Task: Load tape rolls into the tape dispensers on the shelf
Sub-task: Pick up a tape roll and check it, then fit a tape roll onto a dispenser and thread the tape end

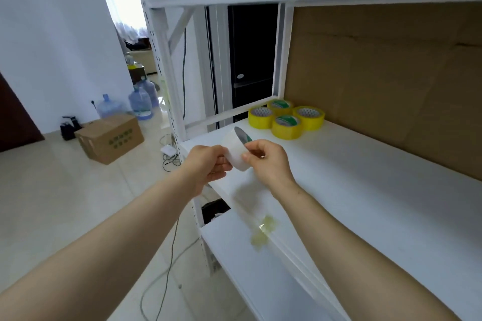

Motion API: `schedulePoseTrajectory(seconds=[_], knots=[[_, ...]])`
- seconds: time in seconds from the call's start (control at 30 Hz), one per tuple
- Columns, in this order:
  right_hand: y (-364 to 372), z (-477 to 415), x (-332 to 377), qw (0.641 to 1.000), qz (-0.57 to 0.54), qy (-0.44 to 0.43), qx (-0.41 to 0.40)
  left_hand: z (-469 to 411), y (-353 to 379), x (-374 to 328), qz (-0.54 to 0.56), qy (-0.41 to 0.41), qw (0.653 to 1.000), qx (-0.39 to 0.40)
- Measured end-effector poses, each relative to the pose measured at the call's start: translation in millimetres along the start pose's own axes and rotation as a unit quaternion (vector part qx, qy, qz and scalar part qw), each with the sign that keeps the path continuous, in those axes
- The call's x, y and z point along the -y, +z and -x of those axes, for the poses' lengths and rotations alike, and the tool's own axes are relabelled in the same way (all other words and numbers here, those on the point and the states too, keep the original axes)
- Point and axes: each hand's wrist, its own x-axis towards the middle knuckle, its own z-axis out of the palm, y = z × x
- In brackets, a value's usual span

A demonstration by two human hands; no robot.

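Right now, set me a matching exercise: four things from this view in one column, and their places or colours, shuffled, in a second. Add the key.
Things
1. white tape roll
2. yellow tape rolls
3. cardboard box
4. water jugs

Places and colours
A. blue, standing on the floor by the wall
B. gripped between the left hand and the right hand
C. brown, on the floor to the left of the shelf
D. clustered at the far left corner of the shelf

Pairs: 1-B, 2-D, 3-C, 4-A
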Motion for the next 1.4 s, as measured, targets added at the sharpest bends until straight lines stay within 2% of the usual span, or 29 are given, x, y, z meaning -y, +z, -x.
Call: schedulePoseTrajectory(seconds=[0.13,0.23,0.33,0.47,0.53,0.63,0.77,0.93,1.03,1.2,1.3,1.37,1.4], knots=[[29.4,-47.6,-7.0,0.992,0.12,-0.017,0.013,-52.4,-20.4,-5.4,-0.058,0.0,0.998,-0.02],[53.6,-79.5,-14.6,0.973,0.227,-0.036,0.028,-91.3,-37.0,-9.5,-0.095,0.005,0.995,-0.029],[81.2,-110.5,-26.5,0.948,0.314,-0.033,0.044,-130.5,-50.9,-16.0,-0.136,0.032,0.99,0.002],[116.7,-142.9,-34.4,0.935,0.353,0.011,0.033,-182.1,-67.8,-26.7,-0.223,0.096,0.967,0.073],[131.1,-153.0,-34.8,0.931,0.362,0.035,0.026,-203.0,-77.4,-33.2,-0.29,0.141,0.941,0.105],[148.8,-163.8,-38.1,0.923,0.379,0.057,0.026,-229.3,-88.7,-42.0,-0.393,0.203,0.883,0.153],[155.1,-168.6,-34.2,0.913,0.404,0.053,0.021,-254.8,-86.1,-53.5,-0.447,0.245,0.838,0.194],[125.1,-197.0,-25.9,0.929,0.346,0.074,-0.109,-273.3,-67.1,-62.0,-0.515,0.279,0.78,0.22],[103.9,-228.5,-36.6,0.896,0.415,0.096,-0.126,-280.1,-53.4,-70.6,-0.547,0.302,0.753,0.207],[78.4,-273.6,-70.0,0.776,0.599,0.193,-0.035,-292.9,-27.0,-77.4,-0.602,0.326,0.706,0.183],[70.9,-286.0,-81.8,0.747,0.644,0.162,-0.031,-303.7,-15.3,-79.8,-0.605,0.32,0.706,0.184],[63.3,-287.3,-78.6,0.769,0.624,0.136,-0.027,-309.4,-9.0,-81.2,-0.579,0.302,0.729,0.207],[59.4,-285.4,-73.7,0.802,0.583,0.13,-0.026,-311.8,-6.2,-81.3,-0.559,0.287,0.745,0.224]])
